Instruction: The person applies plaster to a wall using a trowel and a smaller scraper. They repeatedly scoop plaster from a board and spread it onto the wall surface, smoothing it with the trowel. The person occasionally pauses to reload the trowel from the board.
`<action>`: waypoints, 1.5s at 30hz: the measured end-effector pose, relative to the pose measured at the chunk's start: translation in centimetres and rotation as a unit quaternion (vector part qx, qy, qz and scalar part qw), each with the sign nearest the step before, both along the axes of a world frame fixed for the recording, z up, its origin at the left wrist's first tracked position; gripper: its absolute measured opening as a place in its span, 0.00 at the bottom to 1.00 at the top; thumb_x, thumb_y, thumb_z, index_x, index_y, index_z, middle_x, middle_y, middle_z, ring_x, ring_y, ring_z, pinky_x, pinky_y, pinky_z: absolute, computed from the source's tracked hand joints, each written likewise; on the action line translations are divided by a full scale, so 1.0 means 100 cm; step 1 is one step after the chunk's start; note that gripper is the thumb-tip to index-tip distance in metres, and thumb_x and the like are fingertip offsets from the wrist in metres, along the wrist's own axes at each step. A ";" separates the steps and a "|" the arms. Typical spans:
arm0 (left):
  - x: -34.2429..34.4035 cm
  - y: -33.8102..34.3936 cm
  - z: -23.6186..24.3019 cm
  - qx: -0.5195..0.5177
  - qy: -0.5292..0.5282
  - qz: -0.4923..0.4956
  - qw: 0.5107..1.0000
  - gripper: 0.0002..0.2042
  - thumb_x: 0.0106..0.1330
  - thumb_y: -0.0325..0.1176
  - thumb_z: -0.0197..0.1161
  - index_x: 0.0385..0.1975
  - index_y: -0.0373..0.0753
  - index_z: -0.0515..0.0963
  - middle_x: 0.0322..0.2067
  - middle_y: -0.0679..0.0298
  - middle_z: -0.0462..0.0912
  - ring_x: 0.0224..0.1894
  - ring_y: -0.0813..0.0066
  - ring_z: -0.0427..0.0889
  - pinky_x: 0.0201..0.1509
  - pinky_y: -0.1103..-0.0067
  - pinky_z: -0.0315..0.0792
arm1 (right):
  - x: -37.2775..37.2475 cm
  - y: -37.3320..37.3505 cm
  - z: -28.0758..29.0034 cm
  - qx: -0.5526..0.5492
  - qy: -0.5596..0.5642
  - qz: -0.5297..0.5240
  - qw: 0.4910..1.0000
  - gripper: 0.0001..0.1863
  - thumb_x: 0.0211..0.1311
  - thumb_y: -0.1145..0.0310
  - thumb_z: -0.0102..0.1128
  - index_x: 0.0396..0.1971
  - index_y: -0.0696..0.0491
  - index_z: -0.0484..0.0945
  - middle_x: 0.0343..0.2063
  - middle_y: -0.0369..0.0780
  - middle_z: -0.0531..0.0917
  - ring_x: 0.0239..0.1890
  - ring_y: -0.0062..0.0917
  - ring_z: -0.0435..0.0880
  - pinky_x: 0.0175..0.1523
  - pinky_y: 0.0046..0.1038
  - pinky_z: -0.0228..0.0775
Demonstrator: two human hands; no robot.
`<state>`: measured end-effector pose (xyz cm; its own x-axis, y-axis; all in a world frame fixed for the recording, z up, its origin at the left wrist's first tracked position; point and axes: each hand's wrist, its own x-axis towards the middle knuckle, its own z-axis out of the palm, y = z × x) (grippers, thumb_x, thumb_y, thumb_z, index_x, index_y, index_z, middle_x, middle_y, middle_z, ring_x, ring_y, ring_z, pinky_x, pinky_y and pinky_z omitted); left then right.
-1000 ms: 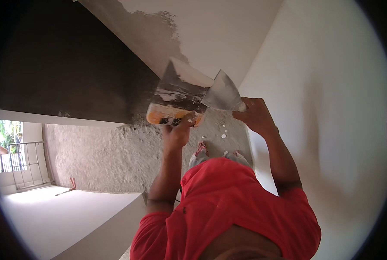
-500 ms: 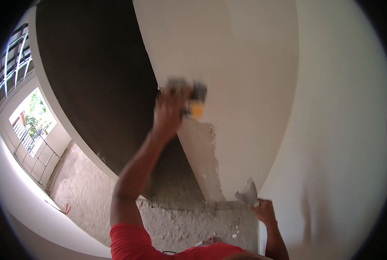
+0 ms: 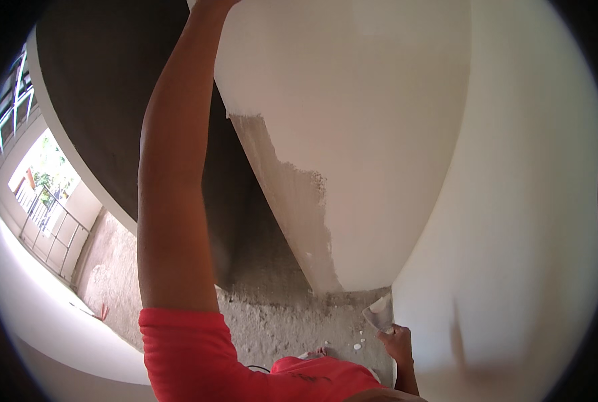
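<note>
My left arm [image 3: 175,194] reaches up the middle of the view in front of the wall. My left hand [image 3: 215,3] is almost wholly cut off by the top edge, so its fingers and anything in them are hidden. Low on the right, my right hand [image 3: 396,342] is closed round a wide-bladed scraper [image 3: 378,313] with pale paste on it. The pale wall [image 3: 356,100] ahead has a rough grey damp-looking patch [image 3: 289,201] along its left edge, beside a dark recessed surface [image 3: 88,80].
A white side wall [image 3: 520,201] closes the right side. Below lies a rough concrete floor [image 3: 279,325] with small white flecks, near my feet. On the far left are a metal railing [image 3: 51,231], a bright opening [image 3: 44,161] with greenery beyond and some bars [image 3: 11,100].
My left hand, earlier holding a broad plastering blade, has risen up the wall to the top edge. My right hand has dropped lower with the scraper. The view has tilted toward the wall.
</note>
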<state>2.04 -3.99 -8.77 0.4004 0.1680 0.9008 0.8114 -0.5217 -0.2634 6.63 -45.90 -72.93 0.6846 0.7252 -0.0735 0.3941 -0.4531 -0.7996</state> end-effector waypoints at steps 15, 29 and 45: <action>-0.055 -0.012 -0.387 -0.155 0.102 -0.067 0.980 0.37 0.50 0.19 0.61 0.64 0.55 0.66 0.63 0.63 0.67 0.67 0.50 0.58 0.66 0.43 0.48 | 0.029 -0.032 -0.021 0.002 -0.028 -0.003 1.000 0.19 0.43 0.58 0.66 0.24 0.61 0.81 0.21 0.53 0.81 0.26 0.45 0.83 0.35 0.39 0.74; 0.065 -0.030 0.026 0.020 -0.025 -0.022 0.999 0.30 0.65 0.22 0.50 0.68 0.50 0.59 0.69 0.60 0.58 0.69 0.54 0.58 0.71 0.46 0.45 | 0.018 -0.027 -0.037 -0.022 -0.018 -0.045 0.999 0.20 0.42 0.57 0.65 0.23 0.63 0.80 0.21 0.55 0.80 0.27 0.49 0.81 0.37 0.42 0.73; 0.043 0.011 -0.329 0.012 0.011 -0.079 0.997 0.36 0.53 0.18 0.57 0.64 0.57 0.67 0.64 0.64 0.66 0.64 0.40 0.59 0.62 0.43 0.54 | 0.040 -0.033 -0.007 -0.021 0.020 -0.015 0.999 0.18 0.42 0.60 0.65 0.24 0.62 0.81 0.19 0.50 0.81 0.22 0.38 0.83 0.31 0.35 0.73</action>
<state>6.34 -2.93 -41.64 0.4405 0.0804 0.8941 0.7131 -0.6364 -0.2941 10.64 -49.17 -73.64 0.7021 0.6997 -0.1319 0.3470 -0.4981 -0.7947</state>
